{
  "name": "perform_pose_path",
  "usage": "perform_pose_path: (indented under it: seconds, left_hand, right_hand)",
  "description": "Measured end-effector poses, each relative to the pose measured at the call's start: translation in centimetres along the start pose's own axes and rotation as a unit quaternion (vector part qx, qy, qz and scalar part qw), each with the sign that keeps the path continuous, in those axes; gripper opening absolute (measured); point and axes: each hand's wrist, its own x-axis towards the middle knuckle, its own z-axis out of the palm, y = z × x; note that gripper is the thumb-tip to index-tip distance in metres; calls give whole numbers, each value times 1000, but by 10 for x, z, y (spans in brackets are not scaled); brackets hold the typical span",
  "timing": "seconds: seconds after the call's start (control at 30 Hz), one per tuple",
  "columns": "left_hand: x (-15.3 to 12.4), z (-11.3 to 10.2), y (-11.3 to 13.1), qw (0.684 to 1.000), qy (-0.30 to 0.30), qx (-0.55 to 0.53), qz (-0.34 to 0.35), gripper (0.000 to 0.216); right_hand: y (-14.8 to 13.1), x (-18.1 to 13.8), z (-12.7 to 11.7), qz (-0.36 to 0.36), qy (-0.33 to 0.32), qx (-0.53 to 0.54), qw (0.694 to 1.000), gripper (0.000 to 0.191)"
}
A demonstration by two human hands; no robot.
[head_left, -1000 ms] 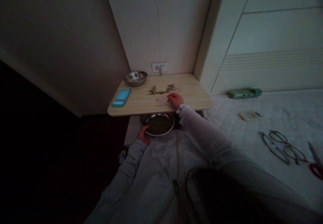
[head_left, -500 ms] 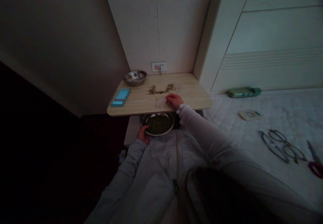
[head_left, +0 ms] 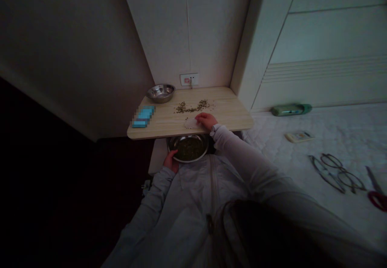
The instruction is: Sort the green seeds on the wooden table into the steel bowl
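My left hand (head_left: 169,162) grips the rim of a steel bowl (head_left: 188,148) filled with dark green bits, held just under the front edge of a small wooden table (head_left: 236,113). My right hand (head_left: 206,120) rests on the tabletop near that edge, fingers curled on a pale flat piece (head_left: 190,123) that I cannot identify. A scatter of dark green bits (head_left: 193,106) lies on the table just beyond my right hand.
An empty steel bowl (head_left: 161,92) stands at the table's back left, a blue box (head_left: 144,116) at the left edge, a wall socket (head_left: 189,79) behind. On the bed to the right lie a green object (head_left: 290,109), a remote (head_left: 299,136), glasses (head_left: 335,172) and red-handled scissors (head_left: 376,193).
My right hand has slid the pale piece a little to the left and toward the table's front edge. The left hand and bowl stay in place.
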Motion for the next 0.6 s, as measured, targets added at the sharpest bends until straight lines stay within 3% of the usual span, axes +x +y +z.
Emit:
perform_pose_path:
  seconds: [0.27,0.6]
  left_hand:
    - [2,-2,-1,1000,-20,5,-4,17]
    - [1,0,0,1000,-4,7,1,16]
  right_hand:
    - [-6,-9,0,0,-41,36,999,14]
    - [-6,-6,8,-10,-41,-36,998,18]
